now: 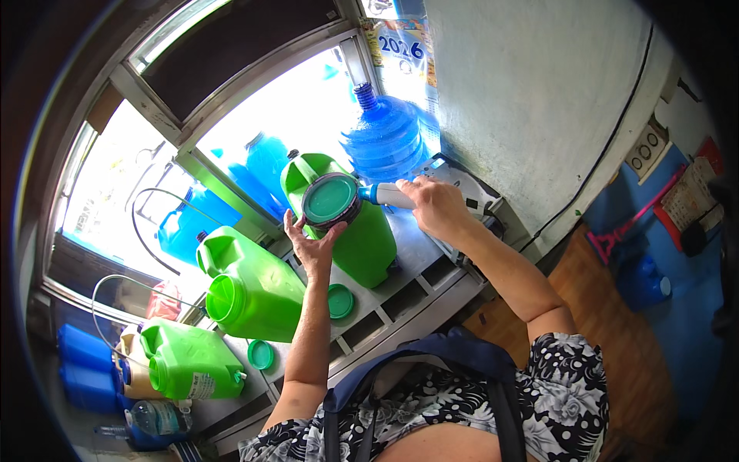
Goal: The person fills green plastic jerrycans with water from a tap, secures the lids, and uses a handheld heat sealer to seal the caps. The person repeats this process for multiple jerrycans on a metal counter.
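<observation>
On the metal counter, the farthest right of several green plastic water jugs (364, 248) wears a round dark-green screw cap (330, 198) over its wide mouth. My left hand (312, 239) rests at the cap's lower left edge, thumb and fingers spread around the rim. In my right hand (436, 208) is the grey and blue handle of a tool (392, 195), whose blue end meets the cap's right side; a dark band circles the cap. Left of it lies a second green jug (262, 283) with its wide mouth uncapped, beside a loose green cap (340, 301).
A round blue water bottle (387, 138) stands by the window and wall. Farther left are a smaller green jug (193, 358), another loose cap (260, 354), clear plastic bottles (153, 418) and blue containers (86, 364). Slots line the counter's front edge (404, 317).
</observation>
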`<state>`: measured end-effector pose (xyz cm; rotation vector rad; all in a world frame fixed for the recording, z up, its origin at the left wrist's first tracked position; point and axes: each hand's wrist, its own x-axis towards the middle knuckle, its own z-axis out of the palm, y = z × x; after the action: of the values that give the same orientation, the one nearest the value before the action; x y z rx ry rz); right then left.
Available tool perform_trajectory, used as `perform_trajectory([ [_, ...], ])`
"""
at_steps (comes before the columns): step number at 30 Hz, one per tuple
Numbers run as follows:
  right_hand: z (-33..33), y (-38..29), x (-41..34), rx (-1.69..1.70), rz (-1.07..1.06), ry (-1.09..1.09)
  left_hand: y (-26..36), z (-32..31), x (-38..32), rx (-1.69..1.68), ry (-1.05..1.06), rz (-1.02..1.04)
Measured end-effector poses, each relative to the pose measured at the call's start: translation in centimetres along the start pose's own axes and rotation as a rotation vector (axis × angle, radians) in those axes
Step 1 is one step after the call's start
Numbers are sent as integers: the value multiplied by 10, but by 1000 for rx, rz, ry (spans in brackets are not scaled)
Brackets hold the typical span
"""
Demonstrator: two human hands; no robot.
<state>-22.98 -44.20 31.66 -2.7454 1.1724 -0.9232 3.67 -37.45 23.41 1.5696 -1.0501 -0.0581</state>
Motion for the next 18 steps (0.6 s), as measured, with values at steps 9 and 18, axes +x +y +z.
perform_trajectory([
  [9, -10, -6, 11, -118, -125, -45, 0, 0, 25, -161, -167, 74],
  [18, -8, -8, 23, -156, -123, -86, 31, 10, -1, -102, -10, 28],
])
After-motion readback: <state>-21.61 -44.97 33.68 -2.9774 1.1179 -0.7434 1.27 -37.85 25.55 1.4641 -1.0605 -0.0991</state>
